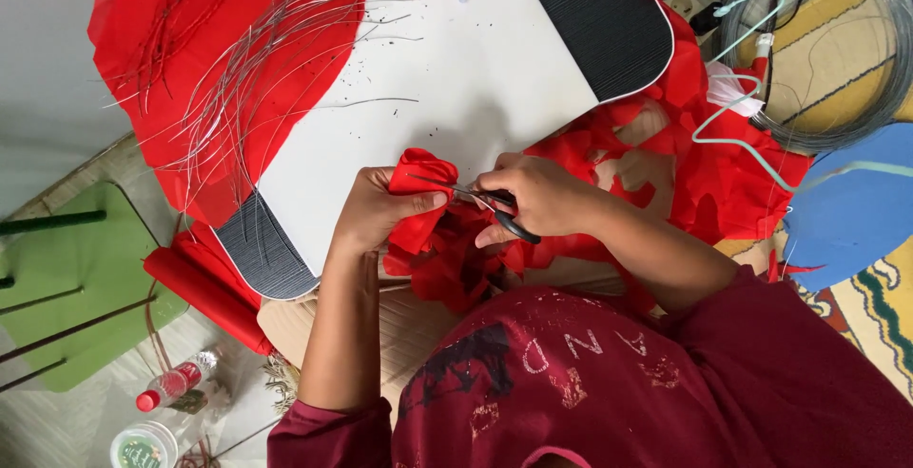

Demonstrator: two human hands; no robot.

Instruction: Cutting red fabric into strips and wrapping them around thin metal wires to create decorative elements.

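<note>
Fingers (404,204) of our left hand (376,211) press together, pinching a folded piece of red fabric (420,171) at the near edge of the white tabletop (456,78), while our right hand (537,197) closes around the black handles of the scissors (480,200), fingers curled through the loops. We judge the blades partly shut on the cloth, though the tip is hard to read. Long axis of the scissors runs nearly level across the view, handles at our right, the point aimed left toward our left thumb. That is the risk we see: with the tip so close to the pinching fingers, a deep snip could nick them, and the soft, bunched cloth could slip or fold and send the cut astray. More red scraps (723,173) lie heaped to our right, thin grey wires (257,59) fan out over a red sheet (171,21) at the far left, and 1 coil of wire (884,59) sits on the floor.
</note>
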